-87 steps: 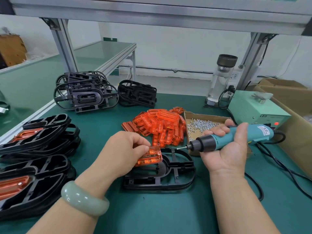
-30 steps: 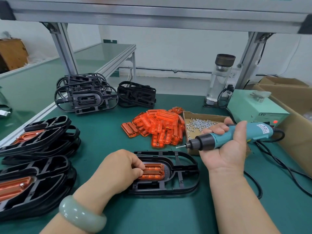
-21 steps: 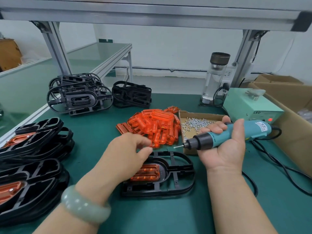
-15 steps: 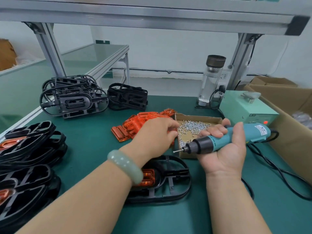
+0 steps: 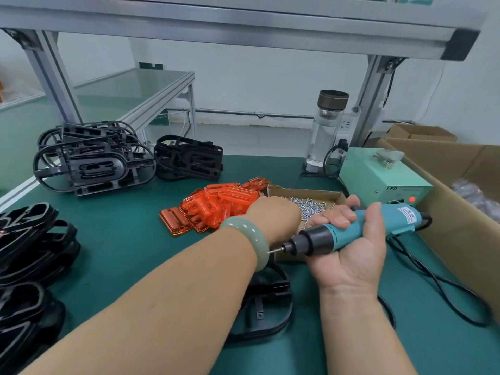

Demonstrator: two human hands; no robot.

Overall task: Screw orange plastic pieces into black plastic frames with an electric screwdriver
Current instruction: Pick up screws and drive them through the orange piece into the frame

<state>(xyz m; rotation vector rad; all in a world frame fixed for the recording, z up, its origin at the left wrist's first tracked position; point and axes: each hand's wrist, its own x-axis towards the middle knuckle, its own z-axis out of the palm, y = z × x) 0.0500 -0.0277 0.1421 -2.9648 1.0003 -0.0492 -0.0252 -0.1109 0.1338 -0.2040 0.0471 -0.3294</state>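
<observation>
Two hands, split jobs. The right hand (image 5: 349,255) lies palm up, its fingers (image 5: 335,217) curled over the barrel of the teal electric screwdriver with black nose (image 5: 359,228). The tool is held level with the bit pointing left, clear of the work, probably so it's ready the instant a screw is set. The left hand (image 5: 273,212) reaches across over the shallow brown cardboard box of small silver screws (image 5: 313,205). Its fingers dip behind the back of the hand, so I can't tell if they are apart or pinching a screw. Judged step: fetching a screw. The black oval plastic frame (image 5: 270,301) in work lies flat on the green tabletop (image 5: 130,239) close in front of the person, mostly under the left forearm. Any orange insert seated in it is hidden, so can't confirm. A loose pile of translucent orange plastic pieces (image 5: 216,207) sits just left of the screw box, within easy reach. Bare black frames are stacked at the back left (image 5: 92,163), and more black frames sit in stacks along the left edge (image 5: 27,244), likely the done side. A pale green power unit with a red light (image 5: 378,182) stands behind the right hand, and a black cable (image 5: 433,288) trails over the tabletop on the right. The bit tip sits very near the pale green bangle (image 5: 251,239) on the left wrist; contact unclear.
</observation>
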